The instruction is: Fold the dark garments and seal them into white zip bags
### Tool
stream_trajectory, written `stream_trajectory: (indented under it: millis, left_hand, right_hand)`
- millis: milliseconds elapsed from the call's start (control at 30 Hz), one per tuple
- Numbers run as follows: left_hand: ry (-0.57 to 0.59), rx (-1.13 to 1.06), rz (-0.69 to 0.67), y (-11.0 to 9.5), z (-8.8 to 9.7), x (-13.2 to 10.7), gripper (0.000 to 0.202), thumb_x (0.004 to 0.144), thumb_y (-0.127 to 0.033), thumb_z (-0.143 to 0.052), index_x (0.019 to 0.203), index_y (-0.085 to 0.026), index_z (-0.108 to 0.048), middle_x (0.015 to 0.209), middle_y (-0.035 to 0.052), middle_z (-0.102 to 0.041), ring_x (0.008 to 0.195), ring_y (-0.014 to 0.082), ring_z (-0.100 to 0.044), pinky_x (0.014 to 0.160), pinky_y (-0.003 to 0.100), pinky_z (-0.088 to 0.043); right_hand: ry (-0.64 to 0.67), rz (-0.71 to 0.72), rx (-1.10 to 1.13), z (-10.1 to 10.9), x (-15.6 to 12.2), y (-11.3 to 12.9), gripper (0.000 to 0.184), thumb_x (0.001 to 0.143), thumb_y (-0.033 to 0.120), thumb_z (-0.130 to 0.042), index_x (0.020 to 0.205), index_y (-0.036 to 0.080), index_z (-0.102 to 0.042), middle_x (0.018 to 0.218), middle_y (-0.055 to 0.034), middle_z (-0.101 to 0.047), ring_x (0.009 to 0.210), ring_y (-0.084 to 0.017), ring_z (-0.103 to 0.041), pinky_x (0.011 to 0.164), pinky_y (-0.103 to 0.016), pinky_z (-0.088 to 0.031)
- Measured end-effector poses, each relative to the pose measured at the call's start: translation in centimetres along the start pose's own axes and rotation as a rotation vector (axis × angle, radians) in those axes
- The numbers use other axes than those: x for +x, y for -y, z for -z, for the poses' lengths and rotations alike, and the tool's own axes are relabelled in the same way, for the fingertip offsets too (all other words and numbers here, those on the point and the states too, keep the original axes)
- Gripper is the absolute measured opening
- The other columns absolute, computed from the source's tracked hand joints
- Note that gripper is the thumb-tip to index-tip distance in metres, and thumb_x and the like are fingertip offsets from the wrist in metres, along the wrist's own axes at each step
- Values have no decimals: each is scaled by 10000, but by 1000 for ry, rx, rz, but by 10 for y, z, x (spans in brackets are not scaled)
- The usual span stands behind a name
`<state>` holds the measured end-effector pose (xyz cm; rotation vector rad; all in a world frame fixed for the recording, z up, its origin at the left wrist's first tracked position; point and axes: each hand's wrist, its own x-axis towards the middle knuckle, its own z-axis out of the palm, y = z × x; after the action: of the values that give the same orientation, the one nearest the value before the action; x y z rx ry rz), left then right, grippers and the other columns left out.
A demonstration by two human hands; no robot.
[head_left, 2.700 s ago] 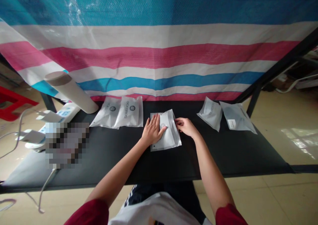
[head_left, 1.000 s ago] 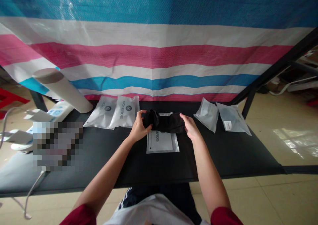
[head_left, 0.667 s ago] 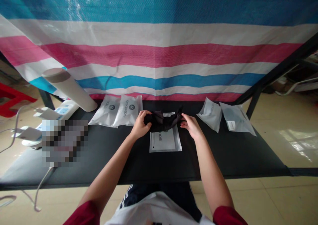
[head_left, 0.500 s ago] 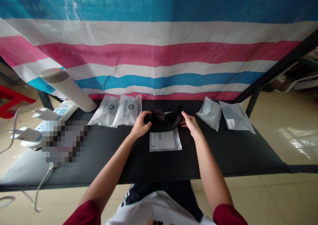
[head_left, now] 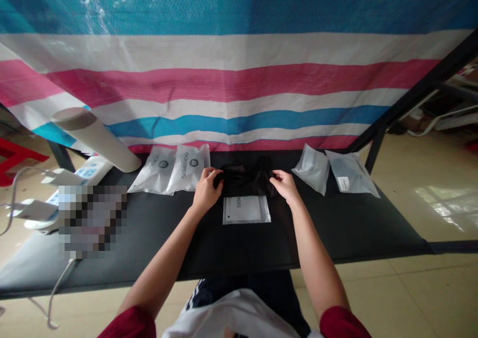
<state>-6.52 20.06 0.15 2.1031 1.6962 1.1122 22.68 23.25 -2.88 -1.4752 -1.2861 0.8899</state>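
A soft black cloth item point(head_left: 248, 178) spans the space between my hands; its exact kind I cannot make out against the dark surface. My left hand point(head_left: 207, 188) pinches its left end, fingers closed. At the opposite end, my right hand point(head_left: 285, 183) grips the fabric between thumb and fingers. Partly beneath the cloth, on the near side, lies a flat frosted plastic pouch point(head_left: 246, 210) with dark lettering. Two filled frosted pouches, one at the far left point(head_left: 155, 171) and one beside it point(head_left: 189, 168), rest near my left hand.
Two more pouches, one upright-leaning point(head_left: 312, 169) and one with a white label point(head_left: 353, 173), lie to the right. On the left stand a white bottle point(head_left: 100, 141), a power strip point(head_left: 91, 171) with chargers, and a blurred-out device point(head_left: 93, 221) on a cable. A striped tarp point(head_left: 227, 89) hangs behind the black table point(head_left: 149, 243).
The black cloth has been lowered and spread flatter, uncovering less of its folds. Both hands stay at its ends. The whole view has shifted slightly.
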Motion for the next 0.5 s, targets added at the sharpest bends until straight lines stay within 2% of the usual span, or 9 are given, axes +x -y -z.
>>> stream_trajectory:
  millis: [200, 300, 400, 500]
  left_hand:
    - [-100, 56, -33, 3, 3, 2, 187, 885, -267, -570, 1011, -234, -704, 1168, 86, -585, 1072, 257, -589, 965, 443, -480]
    - [-144, -80, -30, 1, 6, 6, 158, 901, -289, -558, 964, -211, -680, 1121, 83, -610, 1083, 235, -595, 971, 414, -472]
    - [-141, -231, -13, -3, 10, 9, 133, 893, -292, -558, 933, -198, -645, 1096, 77, -641, 1058, 214, -609, 949, 382, -476]
    - [-78, -345, 27, -6, 14, 11, 138, 876, -306, -570, 922, -191, -630, 1069, 71, -675, 1034, 214, -622, 929, 374, -474]
  right_hand:
    - [-9, 64, -56, 1, 0, 3, 224, 671, 300, -626, 855, 199, -704, 779, -36, -700, 727, -207, -628, 786, -359, -495]
    - [-86, 118, -85, 2, -1, 8, 178, 676, 320, -604, 789, 202, -677, 867, -68, -685, 819, -232, -628, 850, -387, -488]
    - [-206, 148, -3, 3, -1, 16, 210, 668, 326, -602, 816, 195, -674, 1075, -112, -665, 1005, -254, -609, 895, -378, -484]
    - [-176, 74, 146, 5, -2, 25, 310, 669, 326, -593, 933, 195, -690, 1116, -89, -678, 1054, -252, -601, 856, -352, -496]
